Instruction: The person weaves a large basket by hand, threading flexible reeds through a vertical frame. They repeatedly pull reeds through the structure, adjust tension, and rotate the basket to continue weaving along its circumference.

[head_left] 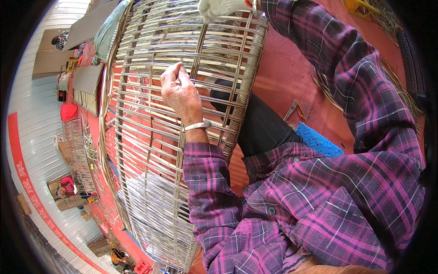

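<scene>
A large openwork wicker panel (150, 118) of long pale rods crossed by darker stakes leans in front of me, its thick braided border (248, 84) on the side toward my body. My left hand (182, 93), bare with a pale band at the wrist, rests against the rods near the middle. Its thumb and fingers are pinched together; what they hold, if anything, is too small to name. At the top edge of the picture, my right hand (221, 8) wears a white glove. Its fingers curl down onto a dark stake of the panel, and part of the hand is cut off.
On the red floor by my leg lie a blue textured pad (319, 139) and a metal hand tool (290, 111). Loose rods (326, 86) are on the right, with a dark tyre-like thing (410, 64) beyond. At far left, people sit working near another wicker panel (78, 146).
</scene>
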`<act>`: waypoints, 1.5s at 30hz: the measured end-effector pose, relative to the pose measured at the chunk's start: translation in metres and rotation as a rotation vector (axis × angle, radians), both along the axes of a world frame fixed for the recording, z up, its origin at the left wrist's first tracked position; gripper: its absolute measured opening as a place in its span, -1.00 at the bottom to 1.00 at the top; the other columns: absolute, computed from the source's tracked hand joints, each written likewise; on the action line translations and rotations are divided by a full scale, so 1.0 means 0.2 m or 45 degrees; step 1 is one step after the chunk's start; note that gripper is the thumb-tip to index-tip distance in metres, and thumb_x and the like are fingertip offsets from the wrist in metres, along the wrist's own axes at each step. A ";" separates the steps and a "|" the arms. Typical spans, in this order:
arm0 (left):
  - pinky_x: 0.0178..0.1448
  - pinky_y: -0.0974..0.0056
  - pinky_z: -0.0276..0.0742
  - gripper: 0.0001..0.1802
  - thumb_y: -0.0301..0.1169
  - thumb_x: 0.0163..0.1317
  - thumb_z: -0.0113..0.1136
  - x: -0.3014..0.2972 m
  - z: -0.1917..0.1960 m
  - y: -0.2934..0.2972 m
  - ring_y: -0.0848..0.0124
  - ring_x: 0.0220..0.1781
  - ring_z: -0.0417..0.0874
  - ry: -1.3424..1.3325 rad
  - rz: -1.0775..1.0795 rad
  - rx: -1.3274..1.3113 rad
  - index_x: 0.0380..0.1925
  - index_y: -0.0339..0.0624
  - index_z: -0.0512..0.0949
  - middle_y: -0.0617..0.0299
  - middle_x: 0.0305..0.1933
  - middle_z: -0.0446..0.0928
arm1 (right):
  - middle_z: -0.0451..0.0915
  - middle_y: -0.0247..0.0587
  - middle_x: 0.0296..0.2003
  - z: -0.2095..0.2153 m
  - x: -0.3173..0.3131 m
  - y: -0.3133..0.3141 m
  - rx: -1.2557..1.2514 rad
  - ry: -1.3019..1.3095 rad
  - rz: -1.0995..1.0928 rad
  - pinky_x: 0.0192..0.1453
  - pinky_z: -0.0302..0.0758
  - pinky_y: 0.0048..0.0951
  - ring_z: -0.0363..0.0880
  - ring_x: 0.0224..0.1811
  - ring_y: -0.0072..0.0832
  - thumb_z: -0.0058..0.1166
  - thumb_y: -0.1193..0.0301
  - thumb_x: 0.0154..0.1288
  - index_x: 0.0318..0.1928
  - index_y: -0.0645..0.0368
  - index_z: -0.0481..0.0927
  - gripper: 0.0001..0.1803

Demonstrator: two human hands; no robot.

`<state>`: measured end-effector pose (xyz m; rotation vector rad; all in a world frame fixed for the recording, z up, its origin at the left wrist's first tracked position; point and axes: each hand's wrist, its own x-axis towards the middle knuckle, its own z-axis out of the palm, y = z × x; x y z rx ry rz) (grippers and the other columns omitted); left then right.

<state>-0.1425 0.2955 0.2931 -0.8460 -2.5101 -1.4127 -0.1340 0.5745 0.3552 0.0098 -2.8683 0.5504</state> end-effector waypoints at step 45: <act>0.02 0.12 0.37 -0.85 -0.42 0.21 0.25 0.04 -0.09 0.09 0.28 -0.03 0.56 0.576 0.011 -0.200 -0.22 -0.10 0.67 0.26 -0.17 0.60 | 0.57 -0.20 -0.56 -0.01 0.10 0.08 -0.501 0.086 0.576 -0.29 0.47 -0.30 0.54 -0.45 -0.45 0.12 0.34 0.20 -0.43 0.20 0.63 -0.82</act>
